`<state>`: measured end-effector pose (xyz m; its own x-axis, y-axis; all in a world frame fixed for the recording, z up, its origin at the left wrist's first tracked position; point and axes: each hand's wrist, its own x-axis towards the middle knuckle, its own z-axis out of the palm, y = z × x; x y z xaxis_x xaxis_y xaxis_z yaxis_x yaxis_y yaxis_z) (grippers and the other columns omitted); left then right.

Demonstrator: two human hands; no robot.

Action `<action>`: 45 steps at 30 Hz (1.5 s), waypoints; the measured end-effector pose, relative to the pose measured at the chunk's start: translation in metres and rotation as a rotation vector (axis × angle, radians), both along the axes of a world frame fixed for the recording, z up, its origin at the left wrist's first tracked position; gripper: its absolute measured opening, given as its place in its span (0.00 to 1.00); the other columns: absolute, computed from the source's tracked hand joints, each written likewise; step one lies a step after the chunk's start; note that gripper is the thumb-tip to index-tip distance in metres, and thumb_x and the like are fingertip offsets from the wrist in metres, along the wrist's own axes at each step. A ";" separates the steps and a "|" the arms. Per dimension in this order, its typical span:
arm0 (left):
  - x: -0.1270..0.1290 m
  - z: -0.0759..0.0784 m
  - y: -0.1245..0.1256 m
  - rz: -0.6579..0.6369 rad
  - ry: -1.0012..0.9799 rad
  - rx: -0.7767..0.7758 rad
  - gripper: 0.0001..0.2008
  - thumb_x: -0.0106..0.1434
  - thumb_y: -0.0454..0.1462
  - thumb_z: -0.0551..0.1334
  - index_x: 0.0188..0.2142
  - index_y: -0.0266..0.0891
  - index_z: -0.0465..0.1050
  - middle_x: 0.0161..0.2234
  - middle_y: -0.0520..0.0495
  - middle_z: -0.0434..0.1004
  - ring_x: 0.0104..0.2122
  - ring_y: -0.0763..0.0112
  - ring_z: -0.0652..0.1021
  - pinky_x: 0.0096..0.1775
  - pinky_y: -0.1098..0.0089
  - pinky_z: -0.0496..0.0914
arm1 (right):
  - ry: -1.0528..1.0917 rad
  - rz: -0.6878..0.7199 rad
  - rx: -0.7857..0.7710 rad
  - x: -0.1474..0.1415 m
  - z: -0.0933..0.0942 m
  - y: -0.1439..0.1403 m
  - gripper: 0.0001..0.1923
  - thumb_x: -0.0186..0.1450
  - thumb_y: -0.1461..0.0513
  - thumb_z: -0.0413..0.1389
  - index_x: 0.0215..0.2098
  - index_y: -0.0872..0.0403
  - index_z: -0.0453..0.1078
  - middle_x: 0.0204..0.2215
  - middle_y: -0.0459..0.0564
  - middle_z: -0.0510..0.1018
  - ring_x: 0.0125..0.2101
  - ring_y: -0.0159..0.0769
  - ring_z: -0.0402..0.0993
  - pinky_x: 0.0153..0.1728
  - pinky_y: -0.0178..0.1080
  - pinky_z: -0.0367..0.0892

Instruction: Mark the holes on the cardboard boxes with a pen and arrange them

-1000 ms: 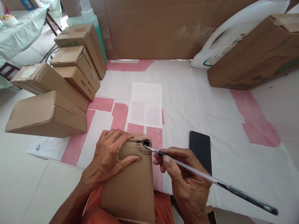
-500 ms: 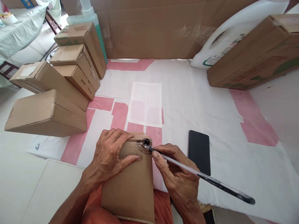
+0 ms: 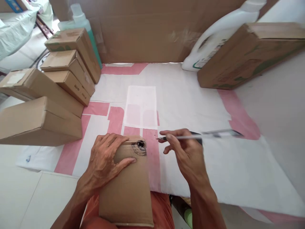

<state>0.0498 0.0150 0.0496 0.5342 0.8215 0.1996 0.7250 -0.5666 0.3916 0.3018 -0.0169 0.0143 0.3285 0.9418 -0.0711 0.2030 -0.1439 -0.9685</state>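
Observation:
A cardboard box rests tilted on my lap against the table edge. My left hand grips its upper left part, thumb flat on the face and fingers over the edge. Near the top right corner is a black scribbled patch with curved pen lines around it. To the right of the box, apart from it, my right hand pinches a pen. The pen points left and its far end is blurred by motion. Behind my right hand, a black phone is mostly hidden.
Several cardboard boxes stand at the left, with a bottle of green liquid behind them. A white jug and a large carton stand at the back right. A pale sheet lies on the pink-and-white cloth.
My right hand has lifted the pen off the box and moved it up and right, partly covering the phone. My left hand still holds the box. The camera view has shifted slightly.

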 end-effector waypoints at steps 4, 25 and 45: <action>-0.005 -0.004 0.001 -0.012 -0.002 0.068 0.20 0.67 0.46 0.70 0.54 0.43 0.73 0.47 0.45 0.83 0.45 0.54 0.81 0.48 0.57 0.67 | -0.417 0.159 -0.262 0.018 -0.020 0.021 0.11 0.71 0.59 0.58 0.31 0.50 0.64 0.24 0.45 0.76 0.26 0.38 0.74 0.29 0.37 0.63; -0.012 -0.017 0.006 -0.007 0.028 0.150 0.19 0.71 0.51 0.63 0.55 0.45 0.73 0.47 0.43 0.83 0.45 0.51 0.81 0.49 0.55 0.68 | -0.755 -0.353 -0.615 0.068 -0.056 -0.058 0.30 0.64 0.50 0.65 0.54 0.63 0.69 0.53 0.76 0.72 0.58 0.70 0.67 0.53 0.59 0.66; -0.006 -0.010 -0.001 0.023 0.006 0.055 0.18 0.68 0.46 0.68 0.54 0.42 0.73 0.47 0.46 0.82 0.45 0.56 0.79 0.48 0.59 0.64 | 0.987 0.142 -0.254 -0.013 0.044 -0.082 0.23 0.65 0.50 0.68 0.52 0.54 0.80 0.42 0.58 0.86 0.38 0.45 0.84 0.42 0.45 0.79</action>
